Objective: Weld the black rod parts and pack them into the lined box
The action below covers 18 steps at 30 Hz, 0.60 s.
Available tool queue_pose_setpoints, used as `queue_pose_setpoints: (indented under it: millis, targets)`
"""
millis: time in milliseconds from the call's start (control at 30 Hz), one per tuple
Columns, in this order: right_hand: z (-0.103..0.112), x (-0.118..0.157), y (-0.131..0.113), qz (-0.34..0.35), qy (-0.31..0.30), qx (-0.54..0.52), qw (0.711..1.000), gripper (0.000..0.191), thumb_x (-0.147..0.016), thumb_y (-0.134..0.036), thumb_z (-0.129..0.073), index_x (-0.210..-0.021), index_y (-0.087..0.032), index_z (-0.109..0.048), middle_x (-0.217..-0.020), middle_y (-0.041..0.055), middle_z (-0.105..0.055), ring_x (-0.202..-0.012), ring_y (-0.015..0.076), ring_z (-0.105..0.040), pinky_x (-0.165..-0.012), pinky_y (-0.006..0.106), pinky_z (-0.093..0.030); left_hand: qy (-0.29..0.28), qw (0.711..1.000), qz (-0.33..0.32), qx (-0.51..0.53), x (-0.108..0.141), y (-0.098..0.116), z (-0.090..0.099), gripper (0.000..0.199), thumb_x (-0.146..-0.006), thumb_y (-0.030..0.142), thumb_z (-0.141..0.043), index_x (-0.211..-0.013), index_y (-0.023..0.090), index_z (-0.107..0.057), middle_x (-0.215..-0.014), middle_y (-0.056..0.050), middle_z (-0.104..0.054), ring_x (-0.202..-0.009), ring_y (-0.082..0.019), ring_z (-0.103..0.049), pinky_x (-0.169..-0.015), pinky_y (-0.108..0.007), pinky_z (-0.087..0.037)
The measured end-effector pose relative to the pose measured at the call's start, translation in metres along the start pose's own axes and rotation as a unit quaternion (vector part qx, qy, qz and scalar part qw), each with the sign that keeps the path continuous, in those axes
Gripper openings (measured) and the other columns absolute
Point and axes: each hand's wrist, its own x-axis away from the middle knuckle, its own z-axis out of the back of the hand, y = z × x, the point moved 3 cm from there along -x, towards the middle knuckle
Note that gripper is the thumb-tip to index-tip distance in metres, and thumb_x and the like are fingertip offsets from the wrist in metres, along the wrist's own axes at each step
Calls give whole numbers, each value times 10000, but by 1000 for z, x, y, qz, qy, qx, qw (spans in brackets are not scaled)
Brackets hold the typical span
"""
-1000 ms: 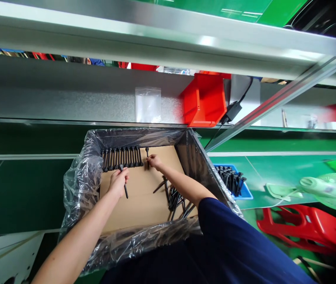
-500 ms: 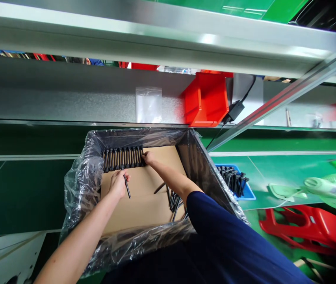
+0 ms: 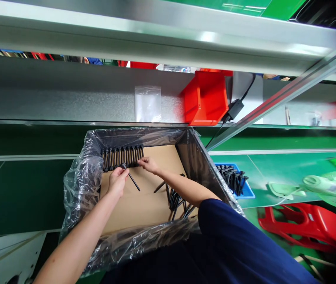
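Note:
My left hand (image 3: pixel 118 180) is closed on a thin black rod (image 3: pixel 134 182) with a wider head, held at the head end so the shaft slants down to the right. Beside the lower right end of a row of similar black rods (image 3: pixel 122 157) is my right hand (image 3: pixel 149 165). Its fingers are bent together at the rod ends, and whether they grip one cannot be made out. The row lies side by side on brown cardboard (image 3: pixel 138 209) inside a dark box (image 3: pixel 210 173) lined with clear plastic. More black rods (image 3: pixel 175 199) lie loose in the box's lower right, partly behind my right forearm.
A blue tray (image 3: pixel 248 191) of black parts stands right of the box. On the metal shelf above are a clear plastic bag (image 3: pixel 148 104), a red bin (image 3: pixel 206 100) and a black adapter (image 3: pixel 235 109). A green fan (image 3: pixel 318 187) and a red stool (image 3: pixel 306 227) are at the right.
My right hand has moved from the upper right end of the row down to its lower end. The rod in my left hand has swung to point further right.

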Motion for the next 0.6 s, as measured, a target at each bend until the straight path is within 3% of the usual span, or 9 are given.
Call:
queue_pose_setpoints:
  millis: [100,167,267,367,433,500,600]
  targets:
    - [-29,34,-17,75,-186,-145,969,387,-884,-518,-566,-864,-146,-671,-646,-4,-608,-515,91,-501,-466,192,-367,-14,1000,-13,-9,0,0,-1,498,-415,384,-882,-792,162,-644,-775,-7,-648,-699,-111,-571,-653,-230,-426]
    - [-39,47,-23,100,-214,-166,957,369,-848,-517,-619,-858,-150,-658,-595,-30,-555,-494,85,-463,-464,193,-355,-24,999,-17,-19,1,1,-2,503,-421,396,-881,-790,152,-641,-791,-19,-655,-712,-118,-574,-651,-234,-423]
    - [-33,47,-19,138,-164,-125,969,291,-857,-452,-626,-856,-161,-638,-595,-41,-518,-522,98,-463,-507,209,-382,-29,999,-15,-28,4,2,-3,510,-466,368,-872,-874,151,-655,-819,-27,-662,-725,-120,-583,-658,-241,-428]
    - [-3,31,-3,213,-30,-4,976,132,-869,-295,-610,-879,-168,-643,-781,22,-580,-709,144,-540,-661,255,-446,1,1000,-4,-28,4,2,-2,537,-532,306,-851,-1008,162,-649,-827,-33,-667,-714,-118,-595,-666,-254,-443]
    - [20,17,12,242,58,97,964,82,-851,-192,-589,-891,-167,-656,-935,79,-585,-872,186,-546,-777,294,-449,16,999,5,-27,4,2,-1,514,-560,285,-832,-1021,155,-646,-805,-38,-666,-693,-118,-598,-652,-258,-446]
    - [36,2,30,220,73,171,958,114,-849,-151,-550,-875,-163,-659,-971,98,-572,-925,204,-530,-822,310,-437,12,1000,11,-27,3,2,-1,480,-570,285,-821,-997,147,-652,-788,-46,-668,-681,-121,-600,-633,-257,-442]
    - [45,-20,52,163,33,206,964,118,-853,-154,-529,-820,-160,-643,-883,75,-586,-864,197,-535,-801,297,-439,-3,1000,21,-23,3,2,-1,440,-562,293,-822,-944,139,-667,-800,-62,-682,-691,-125,-607,-634,-255,-443]
